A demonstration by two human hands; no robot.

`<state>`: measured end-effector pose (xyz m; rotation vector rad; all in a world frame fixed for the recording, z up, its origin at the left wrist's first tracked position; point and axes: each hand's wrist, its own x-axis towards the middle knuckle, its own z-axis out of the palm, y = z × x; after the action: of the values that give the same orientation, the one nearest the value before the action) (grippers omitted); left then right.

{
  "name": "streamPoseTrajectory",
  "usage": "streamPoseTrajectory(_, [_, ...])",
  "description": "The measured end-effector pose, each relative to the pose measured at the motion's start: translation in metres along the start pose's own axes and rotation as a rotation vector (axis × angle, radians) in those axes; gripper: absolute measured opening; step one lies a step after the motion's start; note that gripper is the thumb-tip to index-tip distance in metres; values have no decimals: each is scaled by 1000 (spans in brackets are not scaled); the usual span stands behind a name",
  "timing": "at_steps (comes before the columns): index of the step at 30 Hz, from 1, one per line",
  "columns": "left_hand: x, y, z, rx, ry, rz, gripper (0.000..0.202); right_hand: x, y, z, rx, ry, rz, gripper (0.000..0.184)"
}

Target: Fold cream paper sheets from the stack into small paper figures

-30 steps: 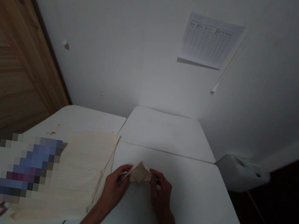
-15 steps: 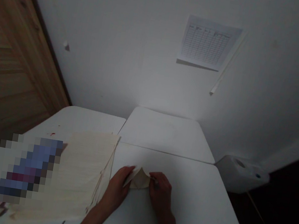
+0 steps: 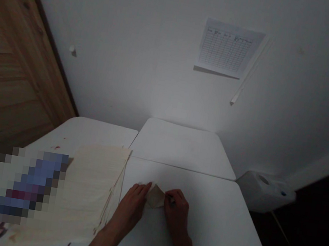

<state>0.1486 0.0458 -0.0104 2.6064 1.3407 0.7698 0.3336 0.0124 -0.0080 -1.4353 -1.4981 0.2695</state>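
Note:
Between my two hands lies a small beige folded piece (image 3: 155,197), cloth or paper, its visible part diamond-shaped. It rests on or just above the white table. My left hand (image 3: 134,201) is turned palm down with its fingers close together, gripping and covering the left side of the piece. My right hand (image 3: 176,206) pinches the right corner between thumb and fingers. Left of my left hand is a stack of cream cloth sheets (image 3: 88,190) with frayed right edges.
A blurred blue and dark red item (image 3: 33,181) lies on the stack's left side. White tabletops (image 3: 185,147) meet at seams against the wall. A printed chart (image 3: 226,47) hangs there. A white plastic container (image 3: 268,193) stands beyond the right edge, a wooden door (image 3: 15,58) at left.
My left hand has rolled palm down over the left side of the piece, and that raised flap is lowered. The right hand has stayed nearly in place.

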Motion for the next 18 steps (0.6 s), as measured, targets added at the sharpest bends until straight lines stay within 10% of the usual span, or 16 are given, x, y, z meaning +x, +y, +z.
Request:
streamPoseTrajectory(12, [6, -3, 1, -211, 31, 51, 44, 4, -8, -9, -381, -147, -162, 47])
streamPoseTrajectory(18, [3, -4, 1, -54, -12, 108, 41, 6, -10, -7, -466, -253, -225, 27])
